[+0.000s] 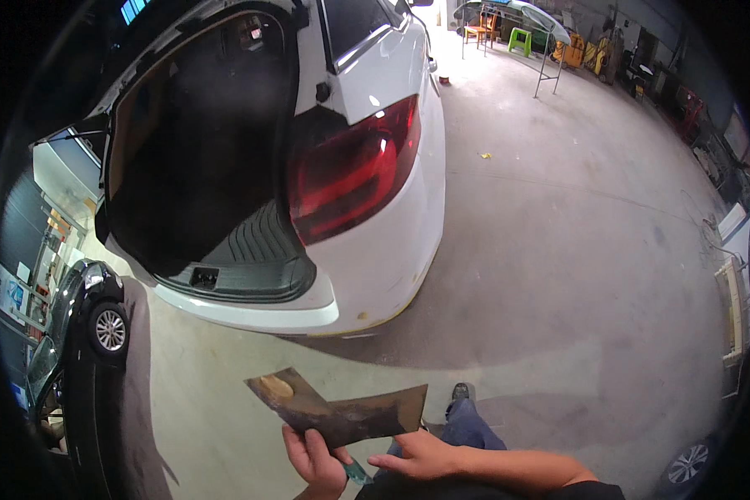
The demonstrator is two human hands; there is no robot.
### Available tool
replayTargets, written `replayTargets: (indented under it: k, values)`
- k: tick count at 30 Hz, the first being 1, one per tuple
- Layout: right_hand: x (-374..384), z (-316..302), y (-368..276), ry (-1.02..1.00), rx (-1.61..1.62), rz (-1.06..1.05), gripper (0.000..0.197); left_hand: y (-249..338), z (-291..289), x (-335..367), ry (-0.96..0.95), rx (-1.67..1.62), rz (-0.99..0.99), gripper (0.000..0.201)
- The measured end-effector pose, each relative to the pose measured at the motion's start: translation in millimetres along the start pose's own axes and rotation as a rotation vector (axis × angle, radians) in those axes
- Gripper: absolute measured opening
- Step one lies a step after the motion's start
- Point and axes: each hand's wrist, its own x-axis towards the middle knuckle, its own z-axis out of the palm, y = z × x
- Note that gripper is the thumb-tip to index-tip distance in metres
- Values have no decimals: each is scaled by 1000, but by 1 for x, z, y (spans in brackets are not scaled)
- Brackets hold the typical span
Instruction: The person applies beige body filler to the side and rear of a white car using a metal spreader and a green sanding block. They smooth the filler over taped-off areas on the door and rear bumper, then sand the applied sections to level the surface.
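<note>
In front of me is a thin, dark brown bent sheet (375, 414), its surface smeared and its two ends angled up. A beige blob that looks like putty (277, 387) lies on its left end. My left hand (317, 462) grips the sheet's lower left edge, thumb toward the near side. My right hand (422, 457) is at the lower right edge, its thumb pointing left and its other fingers partly hidden behind the sheet. Low between the hands shows a small teal piece (357, 472); which hand holds it, I cannot make out.
Ahead stands a white car (392, 267) with its tailgate up and yellowish patches (362, 317) on the bumper corner. A black car (100, 392) is at the left. Far right, a metal stand (546, 75) carries a panel near a green stool (520, 40). A wheel (687, 462) shows lower right.
</note>
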Motion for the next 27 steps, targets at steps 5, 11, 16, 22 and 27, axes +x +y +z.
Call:
replayTargets:
  k: [5,11,16,22,27]
  values:
    - [2,-24,-5,403,105,-307,53,-13,29,-1,-55,72,24,25]
    - [1,-84,-15,-101,67,47,51,-1,71,4,28,35,26,26]
    - [7,-74,37,-496,929,295,65,8,109,11,165,-28,83,22]
    - [-7,-147,18,-319,905,407,51,28,140,11,236,96,269,20]
    - [-21,-205,63,173,1030,255,36,50,110,10,129,296,347,20]
